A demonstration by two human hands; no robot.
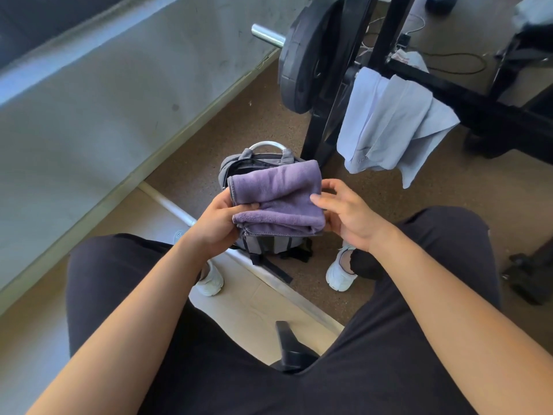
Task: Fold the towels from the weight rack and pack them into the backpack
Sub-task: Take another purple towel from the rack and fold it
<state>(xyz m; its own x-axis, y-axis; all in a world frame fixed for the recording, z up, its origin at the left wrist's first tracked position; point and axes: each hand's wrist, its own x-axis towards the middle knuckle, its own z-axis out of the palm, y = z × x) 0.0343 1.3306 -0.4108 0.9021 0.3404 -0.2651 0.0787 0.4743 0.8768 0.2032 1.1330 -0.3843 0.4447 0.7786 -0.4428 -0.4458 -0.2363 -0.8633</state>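
A folded purple towel [278,196] is held between both hands, right above the grey backpack [239,166] on the floor. My left hand [218,223] grips the towel's left edge, thumb across the top. My right hand [347,217] holds the right edge, thumb on top and fingers under the fold. The towel hides most of the backpack; its unzipped top and handle show behind. A light blue towel [389,124] hangs over a bar of the black weight rack [466,94] at the upper right.
A weight plate [305,55] on a steel bar end sits beside the rack. A grey wall runs along the left. My knees in black trousers and white shoes [339,274] frame the backpack. A metal strip crosses the floor.
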